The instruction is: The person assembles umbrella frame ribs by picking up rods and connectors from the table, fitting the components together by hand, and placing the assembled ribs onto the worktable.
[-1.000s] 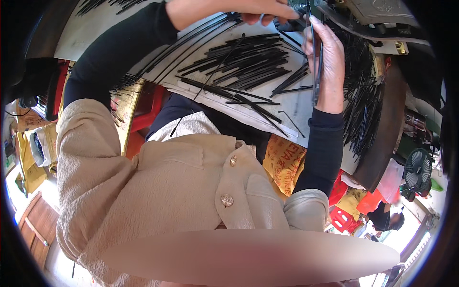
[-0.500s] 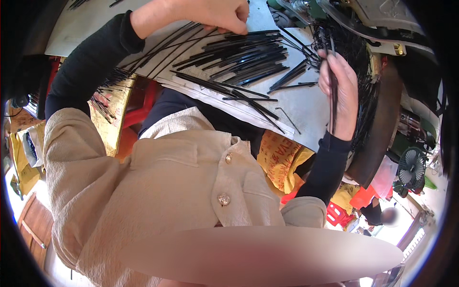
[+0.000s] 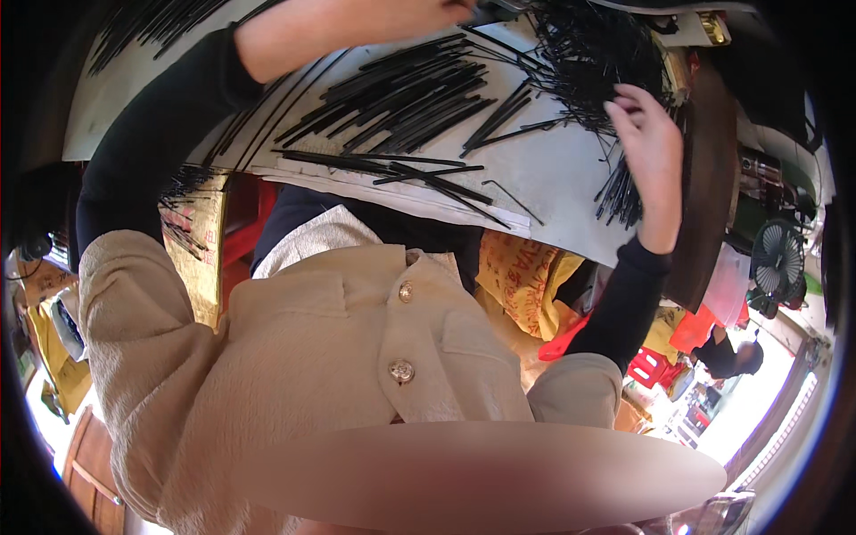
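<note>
The right hand [image 3: 646, 152] was open, its fingers spread against a tangled heap of black strips [image 3: 593, 62] at the far right of the white table [image 3: 553, 192]. More strips [image 3: 392, 98] lay in rows, long axes slanting from near-left to far-right. The left hand [image 3: 406, 13] was cut off at the top edge; its grip could not be told. A fan [image 3: 777, 263] stood beyond.

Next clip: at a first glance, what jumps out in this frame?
A spread of thin black strips lies fanned across the white worktable at top centre. The right hand, fingers open, reaches into a tangled black heap at upper right, while the left hand rests at the top edge. A cream buttoned jacket fills the lower half.
</note>
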The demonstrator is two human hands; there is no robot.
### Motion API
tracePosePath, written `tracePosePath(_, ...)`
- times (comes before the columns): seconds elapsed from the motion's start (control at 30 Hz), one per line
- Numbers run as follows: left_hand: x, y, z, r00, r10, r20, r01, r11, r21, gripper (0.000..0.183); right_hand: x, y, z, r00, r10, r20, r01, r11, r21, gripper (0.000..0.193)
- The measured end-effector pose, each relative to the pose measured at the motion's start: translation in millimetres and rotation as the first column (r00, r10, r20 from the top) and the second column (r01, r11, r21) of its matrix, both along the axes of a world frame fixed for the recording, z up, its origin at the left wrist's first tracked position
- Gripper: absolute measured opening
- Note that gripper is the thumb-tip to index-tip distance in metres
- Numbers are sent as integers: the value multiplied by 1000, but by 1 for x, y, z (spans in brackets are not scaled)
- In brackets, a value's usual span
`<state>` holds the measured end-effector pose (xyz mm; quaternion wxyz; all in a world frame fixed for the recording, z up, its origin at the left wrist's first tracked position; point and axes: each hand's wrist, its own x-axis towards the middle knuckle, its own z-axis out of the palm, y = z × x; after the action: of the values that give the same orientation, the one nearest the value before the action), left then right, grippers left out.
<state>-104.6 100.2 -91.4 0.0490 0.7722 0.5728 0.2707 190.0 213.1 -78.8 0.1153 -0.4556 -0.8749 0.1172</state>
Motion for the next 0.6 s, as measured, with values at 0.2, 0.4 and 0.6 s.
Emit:
tracePosePath(0.2,35,31,-26,967,-182,-176,200,976,91,11,-41,-13,-13,989,145,1,-145,987,68,25)
tracePosePath(0.4,29,21,-27,948,-219,-232,310,803,508,9,-66,-2,-32,910,374,176,-414,834,366,12)
tracePosePath(0.6,20,7,-1,980,-112,-167,94,990,-109,11,-70,6,-41,887,427,173,-459,782,421,9)
